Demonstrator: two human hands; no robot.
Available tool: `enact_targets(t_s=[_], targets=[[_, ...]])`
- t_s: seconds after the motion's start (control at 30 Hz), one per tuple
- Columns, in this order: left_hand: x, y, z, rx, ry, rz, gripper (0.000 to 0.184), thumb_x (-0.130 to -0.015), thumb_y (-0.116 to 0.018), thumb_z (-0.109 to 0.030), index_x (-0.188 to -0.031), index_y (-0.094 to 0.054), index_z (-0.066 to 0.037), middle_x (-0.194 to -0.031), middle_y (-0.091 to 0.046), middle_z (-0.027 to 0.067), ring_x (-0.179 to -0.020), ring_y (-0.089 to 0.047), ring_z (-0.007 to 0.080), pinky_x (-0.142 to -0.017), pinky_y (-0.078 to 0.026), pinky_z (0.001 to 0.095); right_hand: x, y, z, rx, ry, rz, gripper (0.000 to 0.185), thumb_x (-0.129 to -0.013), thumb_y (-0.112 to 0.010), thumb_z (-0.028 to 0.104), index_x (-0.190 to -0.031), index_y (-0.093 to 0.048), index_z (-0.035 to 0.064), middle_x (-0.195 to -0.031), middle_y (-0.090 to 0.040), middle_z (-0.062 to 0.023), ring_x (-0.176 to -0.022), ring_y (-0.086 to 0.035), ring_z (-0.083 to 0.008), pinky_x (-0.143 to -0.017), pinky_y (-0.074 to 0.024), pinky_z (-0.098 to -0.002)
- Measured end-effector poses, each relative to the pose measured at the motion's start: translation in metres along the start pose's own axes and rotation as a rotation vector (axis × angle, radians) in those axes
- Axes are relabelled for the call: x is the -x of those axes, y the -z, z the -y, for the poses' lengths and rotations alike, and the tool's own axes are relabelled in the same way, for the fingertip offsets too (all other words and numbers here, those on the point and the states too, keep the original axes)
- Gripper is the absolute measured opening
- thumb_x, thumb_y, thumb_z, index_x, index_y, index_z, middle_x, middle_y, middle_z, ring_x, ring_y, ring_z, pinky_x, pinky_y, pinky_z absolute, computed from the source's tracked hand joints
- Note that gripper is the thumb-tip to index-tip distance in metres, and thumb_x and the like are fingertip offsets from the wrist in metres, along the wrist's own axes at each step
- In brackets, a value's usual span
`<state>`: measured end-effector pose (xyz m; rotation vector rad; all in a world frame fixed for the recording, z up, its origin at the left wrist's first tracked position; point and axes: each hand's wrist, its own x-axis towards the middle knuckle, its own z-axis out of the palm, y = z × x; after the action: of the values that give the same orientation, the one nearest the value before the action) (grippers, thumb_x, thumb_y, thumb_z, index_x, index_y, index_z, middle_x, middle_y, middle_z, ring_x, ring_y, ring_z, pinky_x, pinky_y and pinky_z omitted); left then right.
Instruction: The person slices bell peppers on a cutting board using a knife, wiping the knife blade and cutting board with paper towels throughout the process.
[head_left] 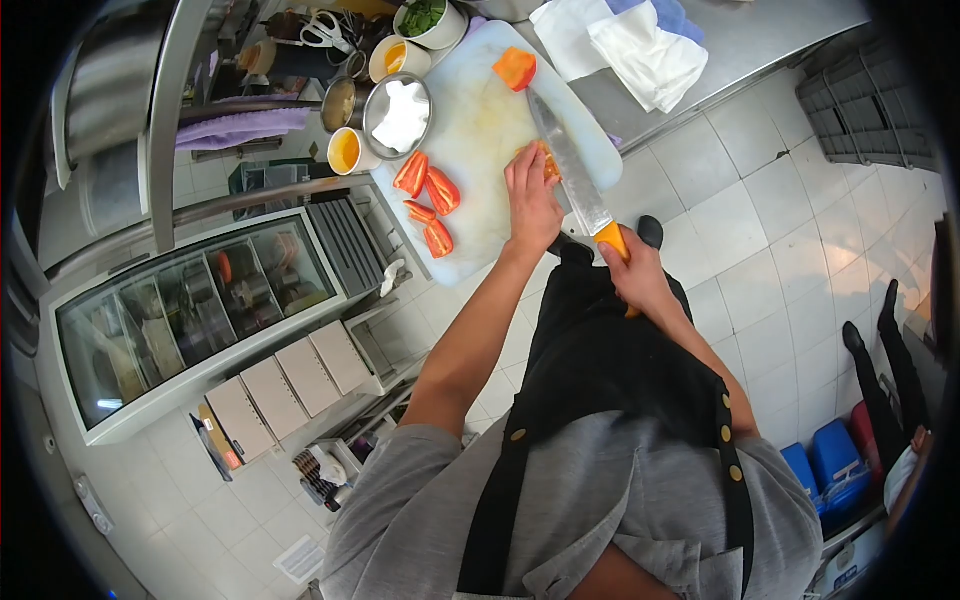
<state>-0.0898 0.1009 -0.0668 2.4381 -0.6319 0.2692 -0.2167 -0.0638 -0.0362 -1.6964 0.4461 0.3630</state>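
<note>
In my right hand [642, 272] is the yellow handle of a large kitchen knife [572, 165], its broad blade slanting up and left across the cutting board [478, 120]. My left hand [533, 200] has its fingers curled over an orange vegetable piece [550, 162], close beside the blade. The fingers partly hide this piece, and I cannot make out its kind. Another orange-red piece [515, 68] lies near the knife tip. Several red wedges [441, 190], which look like tomato, rest at the board's left side.
Left of the board stand a metal bowl [398, 115] with something white, cups of orange liquid [346, 152] and a bowl of green leaves [425, 15]. White cloths [650, 55] lie on the steel counter [760, 25]. Another person's legs [880, 380] show at right.
</note>
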Motion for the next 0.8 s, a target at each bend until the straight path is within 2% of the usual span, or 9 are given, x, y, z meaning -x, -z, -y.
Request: enact_targets(t_s=[0.33, 0.43, 0.5, 0.6, 0.73, 0.8], targets=[[0.000, 0.000, 0.000, 0.006, 0.043, -0.027, 0.053, -0.076, -0.061, 0.016, -0.128, -0.054, 0.007, -0.139, -0.050, 0.0172, -0.123, -0.046, 0.0384, -0.104, -0.044, 0.0436, 0.020, 0.009, 0.002, 0.030, -0.071, 0.012, 0.036, -0.096, -0.063, 0.024, -0.123, -0.058, 0.0010, -0.084, -0.067, -0.0276, -0.080, -0.067, -0.0447, -0.072, -0.0526, -0.0442], [-0.003, 0.010, 0.012, 0.038, -0.047, -0.011, 0.052, -0.076, -0.059, 0.017, -0.126, -0.059, 0.006, -0.135, -0.054, 0.0159, -0.120, -0.049, 0.0363, -0.101, -0.047, 0.0407, 0.019, 0.010, 0.000, 0.024, -0.054, 0.016, 0.037, -0.096, -0.062, 0.025, -0.125, -0.058, 0.0015, -0.078, -0.066, -0.0249, -0.072, -0.068, -0.0396, -0.067, -0.0528, -0.0422], [-0.003, 0.010, 0.012, 0.056, -0.049, -0.025, 0.051, -0.075, -0.058, 0.018, -0.125, -0.060, 0.006, -0.134, -0.056, 0.0154, -0.118, -0.050, 0.0355, -0.100, -0.049, 0.0395, 0.019, 0.012, 0.007, 0.013, -0.144, 0.065, 0.038, -0.097, -0.062, 0.025, -0.126, -0.057, 0.0019, -0.072, -0.065, -0.0214, -0.062, -0.067, -0.0336, -0.062, -0.0522, -0.0401], [-0.003, 0.010, 0.009, 0.072, -0.046, -0.034, 0.053, -0.074, -0.058, 0.019, -0.124, -0.061, 0.006, -0.133, -0.057, 0.0148, -0.117, -0.051, 0.0348, -0.099, -0.050, 0.0384, 0.019, 0.013, 0.009, -0.014, -0.149, 0.080, 0.037, -0.097, -0.062, 0.026, -0.126, -0.057, 0.0022, -0.067, -0.064, -0.0184, -0.055, -0.065, -0.0290, -0.056, -0.0509, -0.0383], [-0.001, 0.008, 0.008, 0.088, -0.033, -0.038, 0.057, -0.071, -0.058, 0.021, -0.125, -0.060, 0.006, -0.135, -0.056, 0.0144, -0.117, -0.050, 0.0352, -0.099, -0.051, 0.0386, 0.017, 0.011, 0.005, -0.021, -0.162, 0.079, 0.037, -0.097, -0.062, 0.026, -0.125, -0.058, 0.0024, -0.067, -0.064, -0.0176, -0.054, -0.065, -0.0271, -0.055, -0.0503, -0.0378], [0.000, 0.007, 0.008, 0.070, -0.039, -0.039, 0.058, -0.070, -0.058, 0.021, -0.125, -0.059, 0.006, -0.135, -0.055, 0.0146, -0.118, -0.050, 0.0355, -0.099, -0.051, 0.0385, 0.014, 0.009, 0.000, -0.008, -0.101, 0.059, 0.037, -0.096, -0.062, 0.026, -0.125, -0.058, 0.0029, -0.066, -0.063, -0.0172, -0.053, -0.065, -0.0261, -0.054, -0.0503, -0.0375]])
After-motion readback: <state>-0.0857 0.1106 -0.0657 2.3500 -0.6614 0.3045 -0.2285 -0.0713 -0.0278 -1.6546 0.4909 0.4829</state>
